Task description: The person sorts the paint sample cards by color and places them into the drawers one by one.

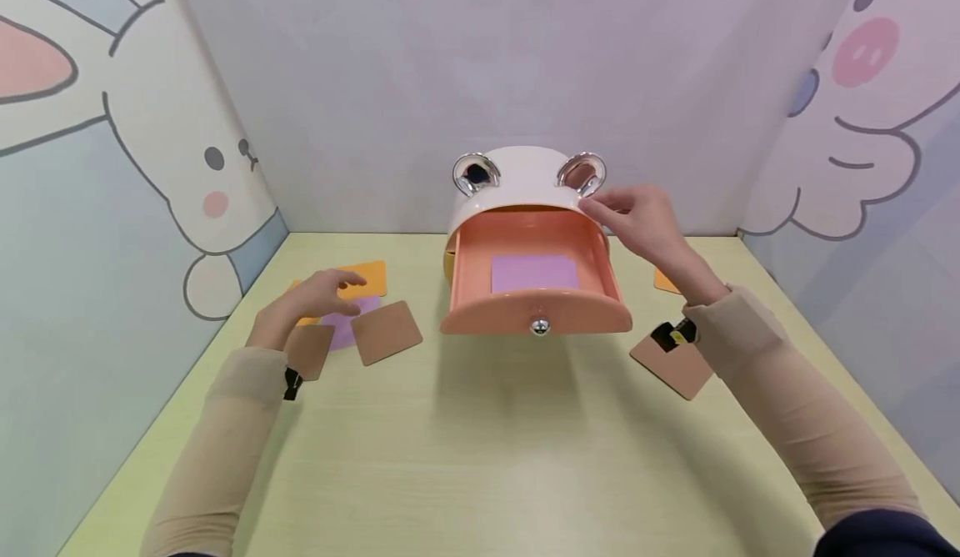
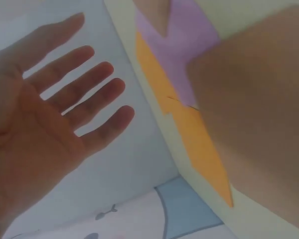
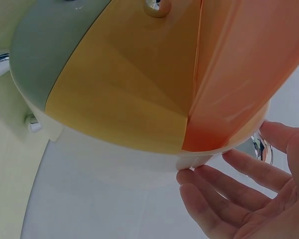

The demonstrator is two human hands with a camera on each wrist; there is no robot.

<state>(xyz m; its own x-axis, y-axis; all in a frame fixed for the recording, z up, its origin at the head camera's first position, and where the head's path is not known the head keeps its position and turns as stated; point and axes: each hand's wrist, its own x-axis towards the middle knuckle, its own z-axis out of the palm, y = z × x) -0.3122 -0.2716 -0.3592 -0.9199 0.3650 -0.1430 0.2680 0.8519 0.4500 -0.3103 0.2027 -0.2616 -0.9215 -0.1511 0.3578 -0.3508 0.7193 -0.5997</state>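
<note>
A small white cabinet (image 1: 525,172) with silver ring ears stands at the back of the table. Its top drawer (image 1: 536,311), orange-pink with a round silver knob, is pulled out and holds a purple card (image 1: 534,273). My right hand (image 1: 637,219) has its fingertips at the cabinet's upper right edge, beside the silver ear (image 1: 582,175); in the right wrist view its fingers are spread and slightly bent along the white rim. My left hand (image 1: 311,297) hovers, holding nothing, over orange cards (image 1: 369,277), a purple card (image 1: 343,336) and brown cards (image 1: 387,333).
To the right of the cabinet lie a brown card (image 1: 675,365) and an orange card (image 1: 664,282), partly hidden by the right forearm. Below the open drawer, a yellow drawer (image 3: 124,94) and a grey-green drawer (image 3: 50,45) are closed. Printed walls enclose the table.
</note>
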